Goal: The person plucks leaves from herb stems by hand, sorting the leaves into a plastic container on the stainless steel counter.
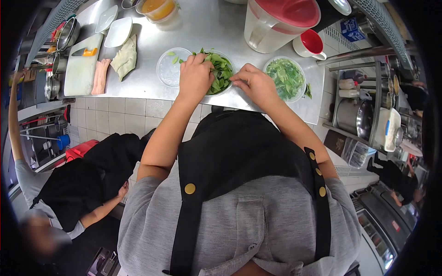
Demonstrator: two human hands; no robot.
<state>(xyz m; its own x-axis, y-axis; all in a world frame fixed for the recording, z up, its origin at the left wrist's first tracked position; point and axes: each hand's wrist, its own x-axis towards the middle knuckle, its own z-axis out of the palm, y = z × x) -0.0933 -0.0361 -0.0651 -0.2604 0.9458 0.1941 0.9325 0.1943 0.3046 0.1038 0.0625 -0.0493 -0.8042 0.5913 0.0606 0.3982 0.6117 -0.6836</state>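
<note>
A round clear container of loose green leaves (223, 69) sits near the table's front edge between my hands. My left hand (195, 76) reaches over its left side, fingers curled and closed on some of the leaves. At the right rim, my right hand (256, 83) is closed in a pinch; what lies between its fingertips is too small to make out. Just right of that hand stands a clear tub of green leaves in liquid (284, 79). A shallow clear plastic dish or lid (168, 71) lies partly behind my left hand, with a few leaves on it.
Left on the steel table (147, 46) are a cutting board (82, 73), two cloths and white dishes (118, 32). A red-lidded pitcher (276, 23), a red-lined mug (309, 43) and an orange-filled tub (156, 9) stand further back. A co-worker (87, 184) is at my left.
</note>
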